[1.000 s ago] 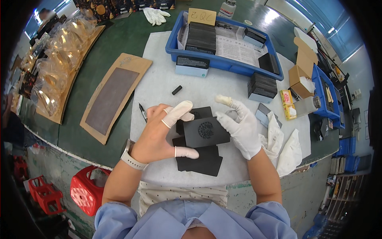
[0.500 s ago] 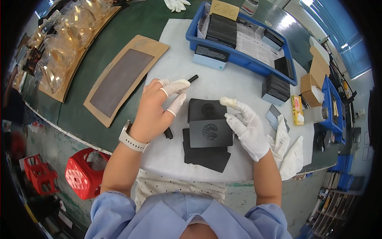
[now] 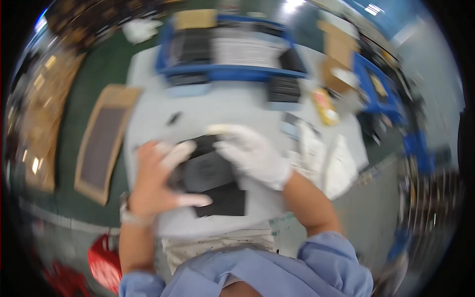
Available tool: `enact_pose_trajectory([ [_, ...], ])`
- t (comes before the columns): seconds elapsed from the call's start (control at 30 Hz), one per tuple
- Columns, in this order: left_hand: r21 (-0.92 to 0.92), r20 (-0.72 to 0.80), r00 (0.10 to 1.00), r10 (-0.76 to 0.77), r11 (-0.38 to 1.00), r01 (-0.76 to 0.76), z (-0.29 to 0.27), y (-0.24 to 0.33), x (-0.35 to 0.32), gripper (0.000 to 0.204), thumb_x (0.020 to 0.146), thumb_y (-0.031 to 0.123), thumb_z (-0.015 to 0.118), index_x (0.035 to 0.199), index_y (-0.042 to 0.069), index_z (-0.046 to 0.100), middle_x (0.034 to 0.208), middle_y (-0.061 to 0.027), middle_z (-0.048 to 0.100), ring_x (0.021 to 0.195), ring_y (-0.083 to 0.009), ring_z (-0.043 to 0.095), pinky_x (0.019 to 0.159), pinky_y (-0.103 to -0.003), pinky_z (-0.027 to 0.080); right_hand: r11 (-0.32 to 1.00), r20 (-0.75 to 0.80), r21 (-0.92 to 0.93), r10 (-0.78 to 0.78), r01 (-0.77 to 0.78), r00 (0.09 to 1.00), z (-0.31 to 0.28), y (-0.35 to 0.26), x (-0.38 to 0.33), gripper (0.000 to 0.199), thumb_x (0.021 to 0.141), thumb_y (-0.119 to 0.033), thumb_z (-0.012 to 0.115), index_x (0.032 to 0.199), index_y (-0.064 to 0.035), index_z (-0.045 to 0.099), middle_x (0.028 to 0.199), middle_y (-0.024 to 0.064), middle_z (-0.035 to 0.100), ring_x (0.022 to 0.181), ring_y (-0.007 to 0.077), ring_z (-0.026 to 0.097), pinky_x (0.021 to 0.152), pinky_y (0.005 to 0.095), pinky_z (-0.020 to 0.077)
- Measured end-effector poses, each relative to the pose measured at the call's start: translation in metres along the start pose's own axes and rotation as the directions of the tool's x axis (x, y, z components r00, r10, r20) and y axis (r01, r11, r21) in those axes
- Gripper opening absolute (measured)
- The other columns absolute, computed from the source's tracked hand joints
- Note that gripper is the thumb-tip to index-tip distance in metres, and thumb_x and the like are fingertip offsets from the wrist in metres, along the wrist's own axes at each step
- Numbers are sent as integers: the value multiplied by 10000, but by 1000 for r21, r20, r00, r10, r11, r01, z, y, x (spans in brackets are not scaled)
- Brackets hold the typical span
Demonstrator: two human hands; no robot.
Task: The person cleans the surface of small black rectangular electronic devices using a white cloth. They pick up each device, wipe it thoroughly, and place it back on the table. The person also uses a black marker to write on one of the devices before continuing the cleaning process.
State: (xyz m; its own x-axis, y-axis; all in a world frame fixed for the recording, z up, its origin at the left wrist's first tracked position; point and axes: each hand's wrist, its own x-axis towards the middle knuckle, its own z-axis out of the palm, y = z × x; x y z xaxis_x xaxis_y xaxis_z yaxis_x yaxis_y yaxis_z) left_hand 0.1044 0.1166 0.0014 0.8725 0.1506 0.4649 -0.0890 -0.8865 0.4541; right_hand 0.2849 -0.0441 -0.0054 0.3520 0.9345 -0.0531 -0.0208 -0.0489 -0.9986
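A black card [image 3: 210, 173] with a round embossed emblem lies tilted over other black cards [image 3: 225, 200] on the white cloth [image 3: 237, 104]. My right hand [image 3: 255, 153], in a white glove, has thumb and forefinger at its upper right corner, seemingly pinching it. My left hand [image 3: 158, 180] wears white finger cots; thumb and fingers are spread wide around the card's left side. Another black card [image 3: 202, 142] shows partly behind. Beyond my left hand, the end of a black rod [image 3: 174, 118] lies on the cloth. Blur hides the exact finger contact.
A blue tray [image 3: 232, 73] with black packs and printed paper stands at the back. Stacked black boxes [image 3: 283, 90], a yellow box [image 3: 325, 106] and white gloves [image 3: 341, 168] lie to the right. A cardboard-framed dark panel [image 3: 105, 143] is on the left.
The view has swung, shifting the scene leftward and blurring it. My left hand has moved from above the rod to the card's left side, thumb lower. The card now tilts.
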Motion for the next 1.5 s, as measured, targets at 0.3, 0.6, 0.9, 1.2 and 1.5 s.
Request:
enact_pose_trajectory([
  [0.3,144,30,987,160,976,-163,-7,-33,-17,675,697,280,846,1277,47,591,1190,-195,583,1009,-351,549,885,-477,434,956,188,101,-291,276,938,-7,11,21,451,778,-136,678,1184,20,560,845,96,634,750,181,636,608,298,528],
  [0.6,-129,-25,987,157,979,-159,-9,-19,-10,573,777,282,794,1235,9,582,1157,-233,576,922,-345,555,751,-460,456,888,267,273,-439,370,858,23,63,99,811,719,-250,870,1303,109,436,891,174,668,795,222,679,631,305,568],
  [0.9,-121,-35,968,250,960,-253,-1,-12,-5,564,776,267,799,1219,-12,588,1160,-229,578,912,-323,559,735,-443,461,868,228,271,-477,416,849,20,49,65,530,797,-180,736,1239,17,521,937,113,650,877,188,641,727,315,533],
  [1.2,-31,47,987,150,988,-149,-2,-16,-21,800,693,551,756,1255,7,586,1020,-123,557,946,-328,528,815,-448,433,811,-63,122,-570,573,819,8,21,21,261,945,-158,578,1182,-47,561,996,56,619,908,135,579,788,290,496],
  [1.5,-29,-54,995,80,996,-82,0,11,-6,803,445,459,881,1103,45,678,859,-49,528,807,-256,470,752,-387,390,970,-397,236,155,-62,905,-19,-35,2,231,985,-195,546,1184,-111,625,642,-66,512,475,-1,400,402,188,313],
])
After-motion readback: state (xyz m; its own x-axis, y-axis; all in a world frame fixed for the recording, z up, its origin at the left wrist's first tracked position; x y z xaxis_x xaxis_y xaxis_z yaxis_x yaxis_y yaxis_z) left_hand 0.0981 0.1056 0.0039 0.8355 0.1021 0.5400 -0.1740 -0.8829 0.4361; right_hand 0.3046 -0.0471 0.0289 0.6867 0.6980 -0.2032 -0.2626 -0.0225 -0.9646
